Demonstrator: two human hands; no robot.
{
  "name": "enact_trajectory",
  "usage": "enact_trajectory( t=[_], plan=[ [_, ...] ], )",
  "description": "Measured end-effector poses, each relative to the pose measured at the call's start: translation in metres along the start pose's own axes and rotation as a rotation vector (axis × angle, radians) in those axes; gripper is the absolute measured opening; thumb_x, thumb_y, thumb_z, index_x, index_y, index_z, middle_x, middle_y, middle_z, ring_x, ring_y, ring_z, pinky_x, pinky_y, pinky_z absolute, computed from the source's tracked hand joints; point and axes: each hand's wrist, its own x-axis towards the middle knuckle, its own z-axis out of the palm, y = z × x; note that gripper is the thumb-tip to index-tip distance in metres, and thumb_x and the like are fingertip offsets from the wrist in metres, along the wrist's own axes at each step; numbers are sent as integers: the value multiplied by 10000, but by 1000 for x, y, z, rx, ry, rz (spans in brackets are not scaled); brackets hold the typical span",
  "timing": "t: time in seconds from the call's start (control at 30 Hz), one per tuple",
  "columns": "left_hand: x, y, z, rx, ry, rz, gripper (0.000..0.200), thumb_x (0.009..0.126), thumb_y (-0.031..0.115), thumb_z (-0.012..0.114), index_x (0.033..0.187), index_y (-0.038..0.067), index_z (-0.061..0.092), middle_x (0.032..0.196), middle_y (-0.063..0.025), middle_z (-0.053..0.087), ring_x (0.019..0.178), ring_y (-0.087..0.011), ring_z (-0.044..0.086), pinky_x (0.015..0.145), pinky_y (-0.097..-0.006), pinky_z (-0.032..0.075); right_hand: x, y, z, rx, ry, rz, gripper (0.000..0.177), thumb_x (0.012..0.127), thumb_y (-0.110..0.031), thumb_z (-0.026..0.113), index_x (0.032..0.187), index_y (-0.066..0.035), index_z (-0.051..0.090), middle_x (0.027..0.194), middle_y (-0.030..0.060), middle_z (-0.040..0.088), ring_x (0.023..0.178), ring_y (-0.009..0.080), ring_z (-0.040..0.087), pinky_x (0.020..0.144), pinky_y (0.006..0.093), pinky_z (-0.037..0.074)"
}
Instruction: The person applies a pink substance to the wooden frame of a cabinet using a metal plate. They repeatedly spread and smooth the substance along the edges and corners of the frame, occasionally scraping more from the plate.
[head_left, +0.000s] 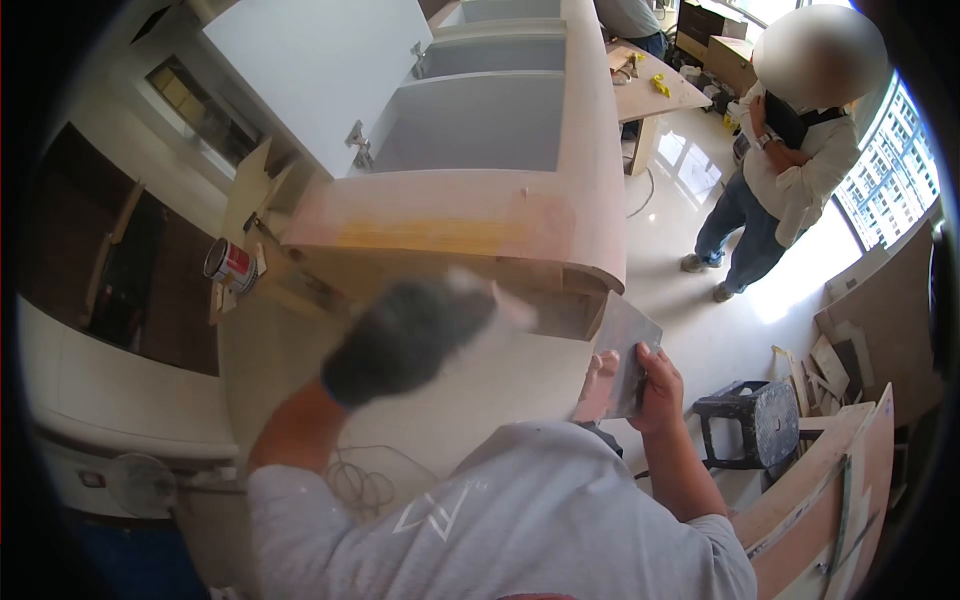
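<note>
A long cabinet [600, 180] with a matt, pale pink coating and a rounded right corner runs from near to far just in front of the person. Its near top edge carries a streaky yellow patch [420, 235], with deeper pink smears to either side. Below that edge, the near face shows bare, light brown wood. Grey-lined compartments [480, 125] lie behind the coated strip, and a flat white door panel [320, 70] stands open at their left on metal hinges [359, 147].

The right hand [660, 390], bare, grasps a flat, grey, rectangular plate [632, 335], thumb on its face, just right of the cabinet's near corner. Smooth, thick pink paste [597, 385] covers the plate's left side.

The left hand [410, 335], in a dark grey glove, is blurred in front of the near face; a pale pink blur shows at its fingers, and whether it grasps anything cannot be told.

A red and white can [230, 264] sits to the left, a dark, paint-spotted stool [755, 420] to the right. Far right, a person in a white shirt [790, 180] stands with arms folded.
</note>
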Motion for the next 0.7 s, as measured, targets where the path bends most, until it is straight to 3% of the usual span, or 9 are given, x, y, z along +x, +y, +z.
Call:
enact_trajectory(
  t=[0.07,0.27,0.37,0.63,0.7],
  plan=[
    [39,-30,-27,123,130,14,409,854,48,600,1260,65,652,1172,-135,699,975,-306,668,872,-412,527,-1,7,-14,-4,71,47,334,1024,-211,537,1275,10,533,1122,134,674,981,233,692,868,372,583],
    [119,-109,12,40,-75,-58,267,838,23,637,1089,65,717,1056,-121,721,965,-331,657,868,-437,530,-7,33,-49,-34,246,89,296,1001,-213,556,1221,-15,548,1077,128,672,943,247,691,843,392,585],
    [126,-105,22,-73,-142,-148,179,826,38,667,986,67,743,1016,-129,720,948,-341,651,860,-441,533,-12,34,-55,-6,293,81,278,996,-196,581,1201,-9,568,1070,122,679,928,232,688,826,383,585],
    [98,-57,2,-82,-176,-39,253,774,-23,671,1012,44,725,953,-166,701,909,-377,639,820,-459,517,-20,27,-60,40,285,62,209,991,-190,591,1108,-18,600,1007,104,694,898,216,694,801,363,586],
    [87,-40,-4,-79,-203,-42,295,750,-25,678,1035,45,708,938,-165,696,898,-364,640,801,-462,511,-16,30,-68,20,244,77,260,997,-213,569,1166,-17,580,1042,121,691,920,242,702,827,391,592]
  ],
)
